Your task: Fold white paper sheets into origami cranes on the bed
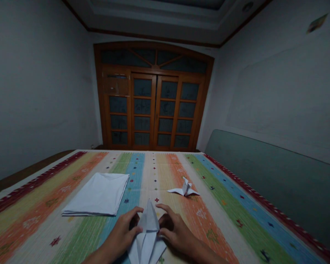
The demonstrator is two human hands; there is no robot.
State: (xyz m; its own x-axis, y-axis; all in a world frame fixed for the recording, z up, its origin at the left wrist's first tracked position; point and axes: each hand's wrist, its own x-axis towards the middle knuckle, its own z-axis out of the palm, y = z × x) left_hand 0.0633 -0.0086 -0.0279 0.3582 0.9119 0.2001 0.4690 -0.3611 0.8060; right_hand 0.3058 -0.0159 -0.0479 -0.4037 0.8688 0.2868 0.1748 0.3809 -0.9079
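A partly folded white origami paper [149, 222] lies on the table at the bottom middle, its narrow point facing away from me. Creased flaps spread out at its near end. My left hand [125, 227] grips its left edge, thumb and index finger curled against the paper. On the opposite edge, my right hand [173, 227] pinches the paper in the same way. Beyond my right hand stands a finished white paper crane [185, 188] with its wings spread. Farther left rests a flat stack of white paper [96, 194], apart from both hands.
A striped, colourful tablecloth [225, 223] covers the table. Along the right side stands a pale green panel [264, 161] against the wall. Wooden doors with glass panes [154, 106] are at the far end, beyond the table.
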